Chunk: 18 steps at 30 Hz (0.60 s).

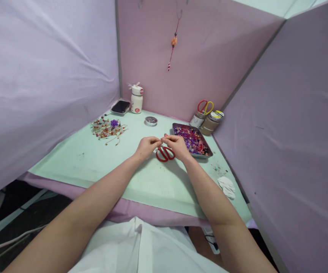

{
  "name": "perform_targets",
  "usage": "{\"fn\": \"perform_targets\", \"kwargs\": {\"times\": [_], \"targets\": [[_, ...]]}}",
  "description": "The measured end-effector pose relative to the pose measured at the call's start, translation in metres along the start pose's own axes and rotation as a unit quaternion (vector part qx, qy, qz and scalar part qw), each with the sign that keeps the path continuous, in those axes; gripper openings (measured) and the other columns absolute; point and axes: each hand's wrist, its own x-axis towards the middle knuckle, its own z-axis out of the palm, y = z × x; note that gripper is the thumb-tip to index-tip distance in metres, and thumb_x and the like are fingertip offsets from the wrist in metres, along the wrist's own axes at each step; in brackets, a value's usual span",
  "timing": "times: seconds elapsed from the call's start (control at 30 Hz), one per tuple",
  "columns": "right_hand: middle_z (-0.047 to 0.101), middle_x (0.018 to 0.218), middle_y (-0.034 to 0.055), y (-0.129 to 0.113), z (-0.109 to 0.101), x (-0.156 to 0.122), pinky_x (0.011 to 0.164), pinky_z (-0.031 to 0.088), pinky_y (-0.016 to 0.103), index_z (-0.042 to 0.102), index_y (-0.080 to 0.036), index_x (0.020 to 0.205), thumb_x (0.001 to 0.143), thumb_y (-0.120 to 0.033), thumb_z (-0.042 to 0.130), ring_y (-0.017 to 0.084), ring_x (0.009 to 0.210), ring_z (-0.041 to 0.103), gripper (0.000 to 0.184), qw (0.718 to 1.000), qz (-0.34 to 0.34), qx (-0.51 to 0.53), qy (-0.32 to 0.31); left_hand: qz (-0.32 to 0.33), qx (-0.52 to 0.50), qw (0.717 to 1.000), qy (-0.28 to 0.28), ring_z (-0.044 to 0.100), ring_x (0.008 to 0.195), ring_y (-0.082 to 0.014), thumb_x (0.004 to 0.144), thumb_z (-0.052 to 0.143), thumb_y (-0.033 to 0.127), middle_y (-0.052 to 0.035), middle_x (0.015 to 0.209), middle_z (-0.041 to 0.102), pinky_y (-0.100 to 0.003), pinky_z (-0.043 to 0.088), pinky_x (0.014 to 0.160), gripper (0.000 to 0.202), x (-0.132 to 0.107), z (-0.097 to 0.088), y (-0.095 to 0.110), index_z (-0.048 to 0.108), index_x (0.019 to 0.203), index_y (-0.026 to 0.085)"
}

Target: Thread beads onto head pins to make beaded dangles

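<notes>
Pinching narrowly with bare left hand [146, 147] and bare right hand [178, 144], apparently on a tiny piece [162, 142] too small to make out, right by red-handled scissors [165, 154] on the pale green tabletop [95, 167]. Seemingly partway along: well begun, judging by heaped multicoloured beaded strands [107, 129]; unfinished, judging by loose purple-red beads [192, 140] in the dark rectangular tray [204, 156].

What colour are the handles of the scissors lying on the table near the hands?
Red; the handles show best in the head view.
</notes>
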Motion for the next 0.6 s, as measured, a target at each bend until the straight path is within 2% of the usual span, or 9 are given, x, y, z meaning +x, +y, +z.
{"fn": "perform_targets", "kwargs": {"times": [0.17,0.37,0.6], "targets": [[0.069,0.073,0.0020,0.0025,-0.0022,0.0014,0.069,0.046,0.029,0.074,-0.020,0.074,0.067,-0.038,0.071,0.015,0.072,0.060,0.019,0.999,-0.043,-0.021,-0.008,0.001,0.013,1.000,0.004,0.060,0.068,-0.0161,0.070,0.062,0.036,-0.0042,0.069,0.069,-0.027,0.045,0.069,0.023,0.0000,0.0002,-0.0008,0.071,0.073,0.015],[0.067,0.071,0.0018,0.0024,-0.0038,0.0022,0.071,0.045,0.029,0.073,-0.020,0.072,0.069,-0.039,0.069,0.015,0.072,0.059,0.019,0.997,-0.063,-0.055,0.003,-0.003,0.010,1.000,-0.007,0.061,0.071,-0.0169,0.070,0.063,0.034,-0.0045,0.070,0.069,-0.028,0.045,0.072,0.022,0.0013,-0.0002,-0.0030,0.072,0.074,0.015],[0.063,0.071,0.0006,0.0027,-0.0062,0.0022,0.069,0.045,0.029,0.072,-0.020,0.070,0.071,-0.039,0.068,0.014,0.070,0.056,0.019,0.995,-0.077,-0.056,0.016,-0.003,-0.008,1.000,-0.002,0.064,0.083,-0.0203,0.070,0.065,0.037,-0.0063,0.085,0.073,-0.032,0.046,0.081,0.025,0.0017,0.0000,-0.0021,0.074,0.081,0.017]]}}
